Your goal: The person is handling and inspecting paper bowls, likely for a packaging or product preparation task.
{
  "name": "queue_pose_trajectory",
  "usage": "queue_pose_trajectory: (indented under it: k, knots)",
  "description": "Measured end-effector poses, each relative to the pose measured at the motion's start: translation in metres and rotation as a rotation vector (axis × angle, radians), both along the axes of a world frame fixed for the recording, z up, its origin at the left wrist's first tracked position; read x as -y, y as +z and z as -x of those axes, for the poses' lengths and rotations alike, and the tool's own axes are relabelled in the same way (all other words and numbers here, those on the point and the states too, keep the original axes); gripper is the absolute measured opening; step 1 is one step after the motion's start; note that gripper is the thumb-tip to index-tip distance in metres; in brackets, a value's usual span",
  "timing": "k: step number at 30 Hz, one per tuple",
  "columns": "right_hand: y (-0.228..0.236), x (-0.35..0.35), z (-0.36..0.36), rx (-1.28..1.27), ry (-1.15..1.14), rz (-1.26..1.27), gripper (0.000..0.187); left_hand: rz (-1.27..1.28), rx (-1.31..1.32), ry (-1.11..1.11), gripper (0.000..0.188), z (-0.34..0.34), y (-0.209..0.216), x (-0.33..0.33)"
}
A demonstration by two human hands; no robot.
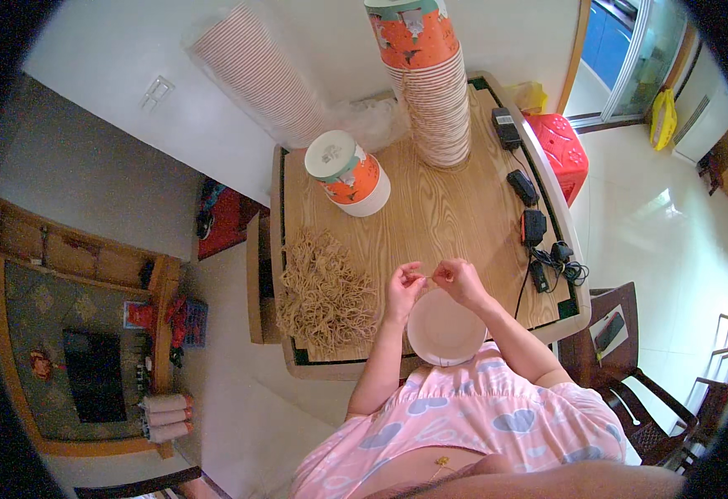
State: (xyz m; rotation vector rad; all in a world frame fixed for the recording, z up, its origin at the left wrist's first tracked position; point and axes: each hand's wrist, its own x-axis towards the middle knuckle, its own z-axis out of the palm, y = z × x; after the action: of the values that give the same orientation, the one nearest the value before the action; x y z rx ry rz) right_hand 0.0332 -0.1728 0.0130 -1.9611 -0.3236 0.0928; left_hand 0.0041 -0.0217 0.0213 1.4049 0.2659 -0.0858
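pinching fingers (447, 269), lettered pink clothing (455, 427)

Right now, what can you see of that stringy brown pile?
The stringy brown pile is a loose, tangled heap of thin, light-brown strands, maybe cord or twine, full of curls. It lies on the left part of the wood-patterned table, near the edge. The left hand is apart from it.

Tabletop (430, 220) lies open midway, 1 cord heap (326, 295) blocking left (1 tall cup stack (433, 100) beyond).
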Motion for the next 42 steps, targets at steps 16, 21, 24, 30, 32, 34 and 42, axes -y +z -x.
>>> queue_pose_trajectory:
  k: [16, 21, 24, 30, 32, 34, 42]
  knots:
    - [0.015, -0.011, 0.007, 0.311, -0.11, 0.206, 0.013, -0.079, -0.158, -0.009, 0.008, -0.014, -0.016, -0.004]
    - [0.009, -0.008, 0.003, 0.296, -0.1, 0.151, 0.013, -0.79, 0.264, 0.064, 0.008, -0.014, -0.008, 0.013]
    - [0.0, -0.004, -0.006, 0.062, -0.033, 0.095, 0.013, -0.697, 0.277, 0.089, 0.009, -0.013, -0.009, 0.014]
    - [-0.004, 0.007, -0.031, -0.555, 0.185, -0.049, 0.022, -0.506, 0.231, 0.036, 0.011, -0.019, -0.016, 0.009]
    - [-0.005, 0.007, -0.033, -0.584, 0.199, -0.071, 0.022, -0.517, 0.251, 0.039, 0.011, -0.021, -0.018, 0.008]
    - [-0.009, 0.006, -0.034, -0.613, 0.214, -0.092, 0.021, -0.528, 0.271, 0.043, 0.011, -0.021, -0.021, 0.007]
    - [-0.013, 0.007, -0.036, -0.577, 0.14, -0.171, 0.021, -0.382, 0.027, -0.062, 0.007, -0.013, -0.027, -0.005]
